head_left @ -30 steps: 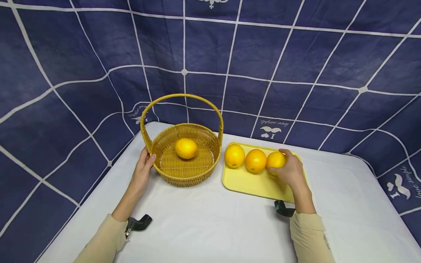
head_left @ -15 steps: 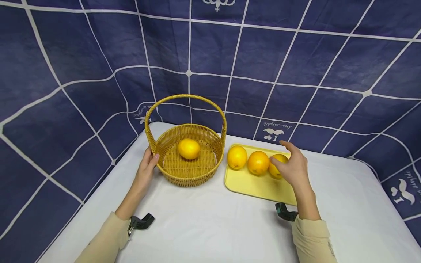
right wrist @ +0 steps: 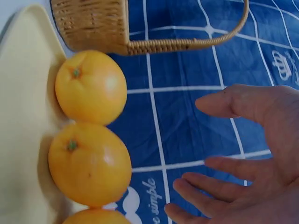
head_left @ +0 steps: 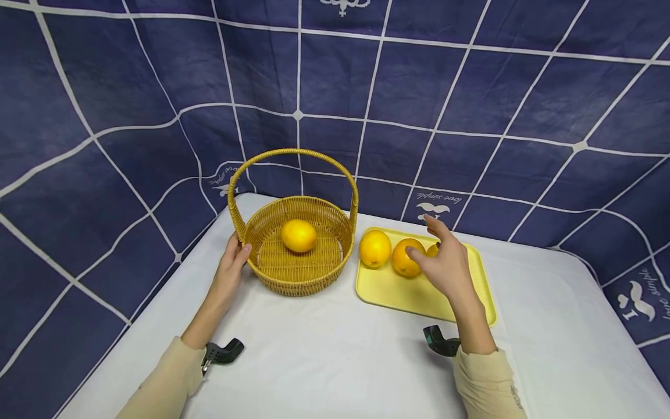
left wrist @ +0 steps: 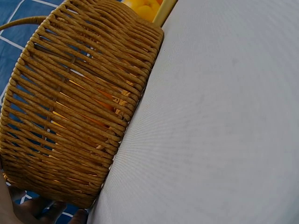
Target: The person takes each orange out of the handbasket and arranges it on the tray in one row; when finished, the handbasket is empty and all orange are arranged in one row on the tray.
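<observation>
Moved: my right hand (head_left: 442, 265) is drifting left off the end orange (head_left: 432, 249) toward the middle orange (head_left: 405, 258) on the yellow tray (head_left: 484, 291), fingers spread, gripping nothing. Left hand (head_left: 230, 273) is resting straight-fingered against the wicker basket (head_left: 298, 279). Middle orange: probably firm, fairly heavy, smooth, rolls easily; I am judging a whole-hand cup over the top best.
</observation>
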`<state>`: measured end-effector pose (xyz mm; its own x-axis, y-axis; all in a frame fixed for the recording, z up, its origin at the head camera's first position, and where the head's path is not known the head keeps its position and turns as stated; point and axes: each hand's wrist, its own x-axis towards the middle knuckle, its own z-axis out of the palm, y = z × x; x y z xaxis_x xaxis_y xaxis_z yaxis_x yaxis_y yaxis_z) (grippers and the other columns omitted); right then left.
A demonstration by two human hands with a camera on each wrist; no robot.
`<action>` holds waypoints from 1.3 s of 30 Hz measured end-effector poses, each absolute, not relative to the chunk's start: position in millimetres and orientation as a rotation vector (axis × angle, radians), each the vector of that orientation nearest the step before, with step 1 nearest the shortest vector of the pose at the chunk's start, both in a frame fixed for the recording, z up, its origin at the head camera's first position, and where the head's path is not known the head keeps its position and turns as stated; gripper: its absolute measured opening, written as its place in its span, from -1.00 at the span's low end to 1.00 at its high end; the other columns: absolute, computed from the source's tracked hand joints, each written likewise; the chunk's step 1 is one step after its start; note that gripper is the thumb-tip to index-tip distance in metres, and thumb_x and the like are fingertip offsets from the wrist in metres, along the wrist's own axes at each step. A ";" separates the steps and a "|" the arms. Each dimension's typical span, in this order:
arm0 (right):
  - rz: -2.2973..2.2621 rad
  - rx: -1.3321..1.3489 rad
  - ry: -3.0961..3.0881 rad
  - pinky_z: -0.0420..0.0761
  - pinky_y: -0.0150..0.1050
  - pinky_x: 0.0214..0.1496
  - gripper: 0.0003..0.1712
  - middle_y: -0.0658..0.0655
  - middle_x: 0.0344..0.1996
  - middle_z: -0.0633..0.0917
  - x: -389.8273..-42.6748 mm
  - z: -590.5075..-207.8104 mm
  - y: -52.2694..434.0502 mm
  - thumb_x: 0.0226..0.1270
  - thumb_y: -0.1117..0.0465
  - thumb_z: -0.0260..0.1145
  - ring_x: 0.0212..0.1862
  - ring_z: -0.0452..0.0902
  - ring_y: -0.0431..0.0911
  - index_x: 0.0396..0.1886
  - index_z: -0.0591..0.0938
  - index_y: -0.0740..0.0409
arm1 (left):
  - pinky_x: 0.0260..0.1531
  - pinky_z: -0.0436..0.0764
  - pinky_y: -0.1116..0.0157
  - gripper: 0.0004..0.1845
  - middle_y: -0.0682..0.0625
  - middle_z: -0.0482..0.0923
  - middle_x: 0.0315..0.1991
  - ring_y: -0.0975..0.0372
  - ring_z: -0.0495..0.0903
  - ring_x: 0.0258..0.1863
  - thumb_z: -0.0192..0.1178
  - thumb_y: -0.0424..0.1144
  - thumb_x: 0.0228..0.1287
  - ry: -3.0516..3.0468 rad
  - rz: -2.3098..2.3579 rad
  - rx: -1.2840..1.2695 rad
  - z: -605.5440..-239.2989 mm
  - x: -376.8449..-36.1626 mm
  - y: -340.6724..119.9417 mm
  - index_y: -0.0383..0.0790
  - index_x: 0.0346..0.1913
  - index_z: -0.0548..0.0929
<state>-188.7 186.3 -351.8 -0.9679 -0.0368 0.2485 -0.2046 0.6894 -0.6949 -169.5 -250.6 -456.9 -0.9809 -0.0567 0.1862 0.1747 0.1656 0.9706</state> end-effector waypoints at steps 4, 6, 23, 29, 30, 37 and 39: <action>1.182 0.261 -2.666 0.45 0.23 0.49 -0.14 0.27 0.48 0.51 -187.7 -353.7 172.4 0.34 0.19 0.48 0.49 0.42 0.20 0.60 0.37 0.15 | 0.54 0.15 0.43 -0.31 -0.21 0.06 0.68 0.01 0.05 0.67 -0.15 -0.03 0.76 -2.238 -1.933 -0.099 -455.6 -169.5 -251.4 -0.14 0.73 -0.10; 1.202 0.297 -2.671 0.45 0.21 0.50 -0.15 0.26 0.47 0.52 -186.6 -355.4 165.8 0.32 0.20 0.48 0.48 0.43 0.19 0.58 0.39 0.16 | 0.59 0.13 0.31 -0.31 -0.21 0.09 0.67 0.02 0.07 0.65 -0.15 -0.03 0.75 -2.235 -1.949 -0.083 -455.7 -169.0 -250.8 -0.11 0.73 -0.10; 1.158 0.523 -2.779 0.59 0.19 0.36 -0.27 0.28 0.31 0.66 -182.0 -367.0 128.8 0.27 0.16 0.53 0.29 0.60 0.25 0.44 0.56 0.12 | 0.67 -0.06 -0.08 -0.31 -0.17 0.00 0.70 0.00 -0.03 0.69 -0.12 -0.06 0.75 -2.230 -1.937 -0.084 -456.9 -166.7 -249.3 -0.12 0.73 -0.08; 1.192 0.618 -2.778 0.60 0.18 0.37 -0.29 0.25 0.35 0.63 -186.7 -358.8 99.3 0.31 0.12 0.50 0.33 0.59 0.26 0.45 0.55 0.12 | 0.66 -0.06 -0.09 -0.32 -0.20 0.06 0.68 0.00 0.01 0.68 -0.13 -0.08 0.75 -2.213 -1.954 -0.096 -459.3 -167.7 -248.1 -0.13 0.73 -0.08; 1.197 0.629 -2.778 0.60 0.17 0.36 -0.29 0.24 0.34 0.64 -188.0 -356.9 93.5 0.31 0.11 0.50 0.31 0.60 0.26 0.45 0.56 0.11 | 0.66 -0.05 -0.09 -0.32 -0.21 0.07 0.67 0.00 0.02 0.67 -0.13 -0.09 0.75 -2.205 -1.961 -0.101 -459.6 -168.0 -248.0 -0.14 0.73 -0.07; 1.178 0.699 -2.792 0.53 0.07 0.45 -0.27 0.18 0.33 0.66 -200.4 -350.7 58.6 0.33 0.09 0.49 0.36 0.56 0.13 0.47 0.54 0.12 | 0.66 -0.02 -0.08 -0.32 -0.22 0.05 0.68 -0.03 0.05 0.67 -0.14 -0.10 0.76 -2.200 -1.962 -0.102 -460.3 -169.9 -248.3 -0.20 0.72 -0.08; 1.163 0.718 -2.791 0.49 0.05 0.49 -0.26 0.20 0.34 0.65 -205.6 -351.3 50.3 0.33 0.09 0.50 0.39 0.54 0.12 0.48 0.53 0.14 | 0.66 -0.01 -0.07 -0.32 -0.22 0.06 0.68 -0.03 0.06 0.67 -0.14 -0.10 0.76 -2.201 -1.952 -0.095 -460.1 -170.1 -249.2 -0.21 0.72 -0.08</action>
<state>-205.6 50.3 -351.3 -0.8927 -0.4021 0.2036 -0.4277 0.6130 -0.6644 -170.1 -249.2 -460.1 -0.9783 -0.0829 0.1898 0.1786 0.1267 0.9757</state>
